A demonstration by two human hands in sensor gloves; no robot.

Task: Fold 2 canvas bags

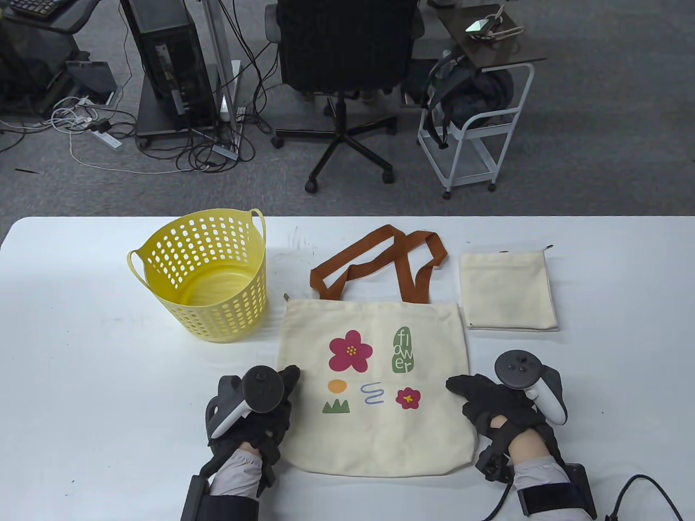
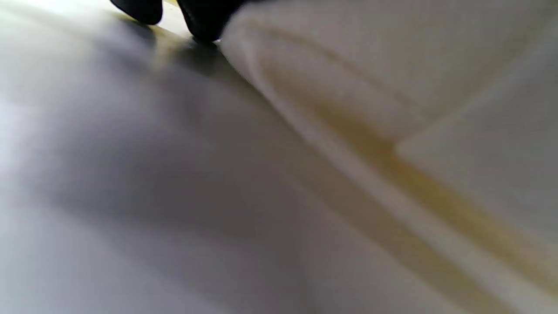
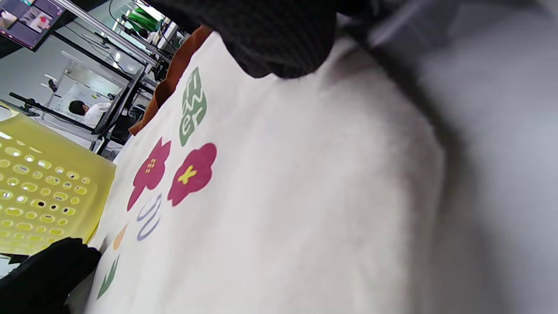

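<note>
Table view: tote flat, soft, limp; left hand and right hand fingers on side edges, grip unclear; take corners.

the table view is bright, evenly lit and sharp, with soft short shadows on the white worktop. both wrist views are close, blurred and dimmer, shadow greying the worktop.

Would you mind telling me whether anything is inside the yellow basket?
No, the table view looks straight into the yellow basket and shows only its bare perforated bottom and walls.
</note>
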